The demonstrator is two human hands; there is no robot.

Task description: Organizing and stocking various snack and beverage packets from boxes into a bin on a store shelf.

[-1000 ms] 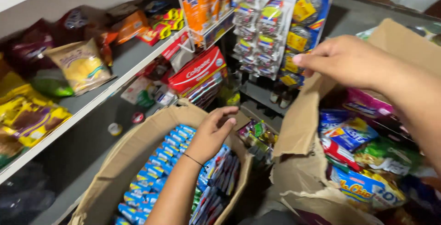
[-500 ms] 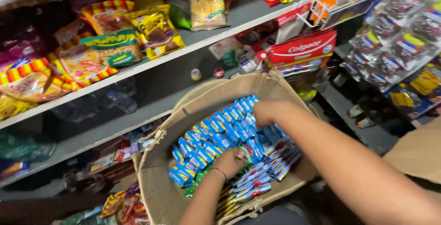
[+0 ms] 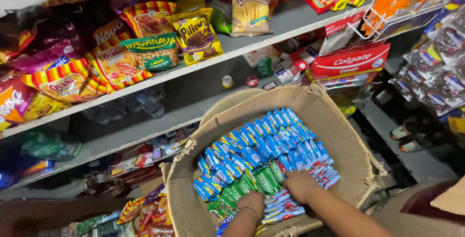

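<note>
An open cardboard box [image 3: 339,135] sits below me, packed with rows of small blue packets [image 3: 271,142] and some green packets [image 3: 259,178]. Both my hands are down inside it at the near side. My left hand [image 3: 250,202], with a thin band on the wrist, rests on the green and blue packets. My right hand [image 3: 299,185] lies palm down on blue and red packets [image 3: 323,173] close beside it. Whether either hand grips a packet cannot be made out.
A grey shelf [image 3: 290,21] above carries several snack bags [image 3: 196,33]. The shelf below it holds plastic bottles [image 3: 147,104] and small items. A red toothpaste carton [image 3: 351,62] stands behind the box. Hanging sachet strips [image 3: 441,43] fill the right. More snack packets [image 3: 145,213] lie at lower left.
My view has swung left and down over the box. My right hand has come from the box flap at right into the box, beside my left hand among the packets.
</note>
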